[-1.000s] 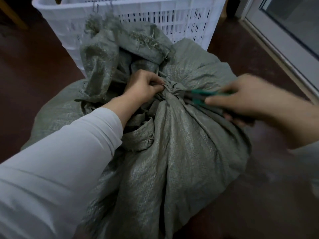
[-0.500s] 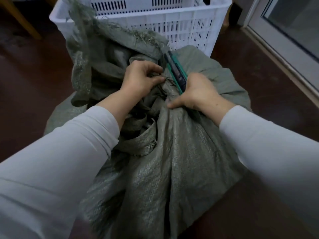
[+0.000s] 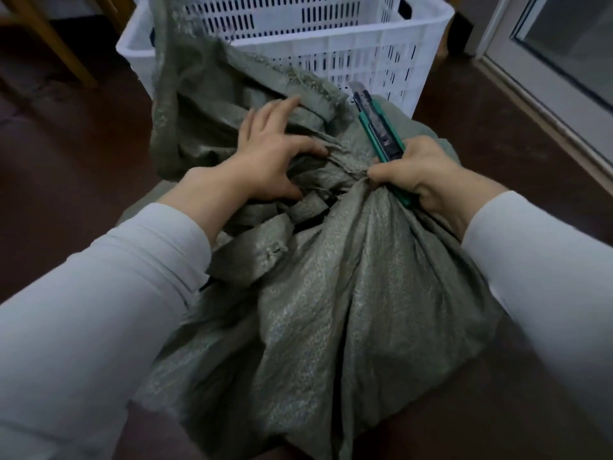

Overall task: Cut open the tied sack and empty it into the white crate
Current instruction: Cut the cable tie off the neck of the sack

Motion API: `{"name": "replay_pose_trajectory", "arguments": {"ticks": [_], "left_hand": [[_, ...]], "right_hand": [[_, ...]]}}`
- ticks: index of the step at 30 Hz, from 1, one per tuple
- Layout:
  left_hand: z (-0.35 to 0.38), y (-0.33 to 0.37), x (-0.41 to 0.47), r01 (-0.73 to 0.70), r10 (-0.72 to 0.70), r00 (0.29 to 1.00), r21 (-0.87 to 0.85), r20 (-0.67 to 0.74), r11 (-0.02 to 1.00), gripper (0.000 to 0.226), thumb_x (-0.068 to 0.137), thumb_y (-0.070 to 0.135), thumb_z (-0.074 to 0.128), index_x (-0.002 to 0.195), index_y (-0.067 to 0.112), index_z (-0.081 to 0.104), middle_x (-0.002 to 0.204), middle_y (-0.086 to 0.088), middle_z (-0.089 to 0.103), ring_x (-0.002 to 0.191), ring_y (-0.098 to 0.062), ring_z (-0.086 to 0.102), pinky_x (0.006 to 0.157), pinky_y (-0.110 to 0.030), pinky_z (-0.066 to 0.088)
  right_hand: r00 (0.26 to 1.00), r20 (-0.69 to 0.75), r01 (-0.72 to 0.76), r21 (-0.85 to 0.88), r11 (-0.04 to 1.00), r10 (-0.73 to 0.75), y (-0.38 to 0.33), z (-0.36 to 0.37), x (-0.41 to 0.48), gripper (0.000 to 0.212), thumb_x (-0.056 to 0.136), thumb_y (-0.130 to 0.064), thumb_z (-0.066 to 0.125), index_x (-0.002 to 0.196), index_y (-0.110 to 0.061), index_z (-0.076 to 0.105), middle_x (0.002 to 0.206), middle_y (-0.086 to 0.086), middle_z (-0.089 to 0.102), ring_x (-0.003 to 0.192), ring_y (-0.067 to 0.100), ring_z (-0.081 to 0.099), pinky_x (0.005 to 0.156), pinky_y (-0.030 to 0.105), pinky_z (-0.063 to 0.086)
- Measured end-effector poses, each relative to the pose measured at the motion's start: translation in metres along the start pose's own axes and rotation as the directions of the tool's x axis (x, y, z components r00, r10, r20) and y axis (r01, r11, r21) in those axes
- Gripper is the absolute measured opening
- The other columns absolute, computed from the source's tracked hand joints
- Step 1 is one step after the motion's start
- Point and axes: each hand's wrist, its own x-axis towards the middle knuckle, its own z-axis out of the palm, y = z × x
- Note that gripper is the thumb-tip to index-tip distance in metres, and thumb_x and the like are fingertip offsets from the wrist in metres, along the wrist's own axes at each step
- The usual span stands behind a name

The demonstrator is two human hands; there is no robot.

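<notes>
The big gray sack [image 3: 331, 293] sat on the dark floor right in front, full & tied. Not cut open yet, I think, so nothing was tipped out. L hand [image 3: 268, 161] lay on the folds by the knot [image 3: 345, 167], fingers spread & loose, holding nothing. R hand [image 3: 421, 171] squeezed the green knife [image 3: 378, 127] & pinched the sack's neck. Behind was the white crate [image 3: 345, 41]. A floppy sack flap [image 3: 199, 94] stood up in front of it & could get in the way. Far back: a wood leg [image 3: 49, 38].

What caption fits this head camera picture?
Right hand grips a green utility knife by the tied sack; left hand rests on its folds, white crate behind.
</notes>
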Motion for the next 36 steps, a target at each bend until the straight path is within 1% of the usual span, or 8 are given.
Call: {"name": "replay_pose_trajectory", "arguments": {"ticks": [4,9,12,15,20,28,32,36], "left_hand": [[0.009,-0.005,0.001,0.026,0.0,0.974,-0.11,0.226,0.994,0.079,0.079,0.01,0.063,0.14,0.048,0.031,0.154,-0.007,0.023,0.142,-0.029,0.022,0.117,-0.047,0.015],[0.013,-0.014,0.0,0.171,-0.052,0.949,-0.369,0.311,0.914,0.057,0.075,0.007,0.071,0.123,0.032,0.051,0.132,-0.004,0.053,0.117,-0.021,0.053,0.099,-0.029,0.044],[0.005,-0.008,0.005,0.112,-0.083,0.988,-0.233,0.13,0.966,0.077,0.053,0.041,0.087,0.115,0.024,0.044,0.13,-0.006,0.045,0.126,-0.026,0.041,0.1,-0.03,0.037],[0.009,0.005,0.0,-0.114,0.119,0.986,-0.05,0.117,0.992,0.111,0.054,0.051,0.083,0.146,0.027,0.026,0.146,-0.005,0.043,0.139,-0.024,0.034,0.114,-0.041,0.022],[0.029,0.012,-0.012,-0.248,0.252,0.967,0.076,-0.043,0.966,0.043,0.077,0.034,0.067,0.116,0.016,0.061,0.112,-0.007,0.067,0.107,-0.029,0.062,0.087,-0.036,0.044],[0.038,0.003,-0.028,-0.285,0.336,0.844,0.182,-0.417,0.941,0.02,0.073,0.024,0.055,0.087,0.011,0.062,0.092,-0.011,0.065,0.09,-0.024,0.053,0.057,-0.031,0.043],[0.04,0.001,-0.024,-0.246,0.284,0.874,0.143,-0.394,0.959,0.022,0.073,0.023,0.065,0.091,0.012,0.064,0.123,-0.01,0.063,0.109,-0.025,0.057,0.059,-0.031,0.055],[0.042,0.006,-0.021,-0.278,0.318,0.857,0.157,-0.405,0.948,0.018,0.078,0.019,0.059,0.092,0.009,0.065,0.098,-0.01,0.069,0.082,-0.03,0.066,0.056,-0.035,0.055]], "right_hand": [[0.998,0.043,-0.036,0.019,0.999,0.035,0.003,-0.005,-0.005,0.033,0.071,-0.002,0.073,0.103,-0.004,0.064,0.085,0.009,0.062,0.076,0.02,0.061,0.058,0.023,0.048],[0.988,0.142,0.056,0.083,0.995,-0.068,0.008,-0.004,-0.023,0.031,0.062,0.002,0.083,0.08,-0.009,0.059,0.075,0.001,0.062,0.058,0.002,0.059,0.053,0.009,0.049],[0.973,0.23,-0.029,0.244,0.969,-0.029,0.013,-0.009,-0.03,0.024,0.064,-0.002,0.081,0.076,-0.006,0.061,0.065,0.001,0.066,0.053,0.004,0.064,0.055,0.015,0.055],[0.951,0.309,-0.168,0.451,0.877,0.023,0.007,-0.017,-0.025,0.017,0.075,-0.003,0.072,0.086,0.002,0.061,0.064,0.012,0.072,0.057,0.017,0.07,0.063,0.027,0.061],[0.986,0.099,0.098,0.286,0.953,-0.131,-0.011,-0.012,-0.01,0.025,0.071,0.01,0.071,0.08,-0.009,0.058,0.096,0.019,0.072,0.084,0.027,0.07,0.076,0.04,0.059],[0.97,0.217,0.116,-0.025,0.993,-0.108,-0.021,0.001,-0.012,0.035,0.064,-0.014,0.085,0.093,-0.006,0.067,0.082,0.006,0.067,0.081,0.019,0.063,0.086,0.033,0.053],[0.986,0.137,0.118,-0.13,0.984,-0.1,-0.021,0.004,-0.01,0.043,0.062,-0.02,0.087,0.098,-0.01,0.066,0.076,0.001,0.063,0.07,0.013,0.059,0.073,0.028,0.051],[0.997,0.056,-0.067,0.101,0.993,0.062,-0.013,0.005,-0.012,0.045,0.063,-0.005,0.081,0.103,-0.002,0.06,0.088,0.016,0.064,0.063,0.022,0.06,0.041,0.022,0.05]]}}
